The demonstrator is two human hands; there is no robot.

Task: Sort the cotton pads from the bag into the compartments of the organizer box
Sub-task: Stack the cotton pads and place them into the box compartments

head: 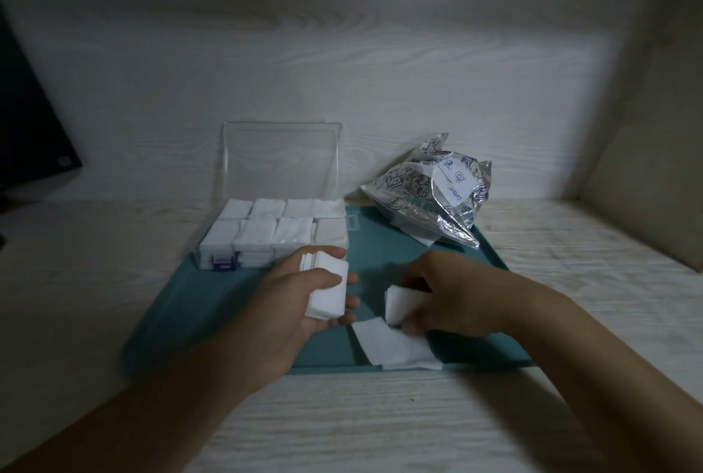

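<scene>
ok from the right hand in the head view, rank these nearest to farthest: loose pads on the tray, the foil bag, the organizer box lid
1. Loose pads: on the teal tray, just below the right hand, touching its fingers.
2. Foil bag: at the tray's far right corner, behind the hand.
3. Organizer box lid: upright at the far left, behind the filled compartments.

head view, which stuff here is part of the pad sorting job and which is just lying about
Job:
organizer box
foil bag
pad stack in left hand
pads in right hand
loose pads

Lying about:
teal tray
dark monitor
</scene>
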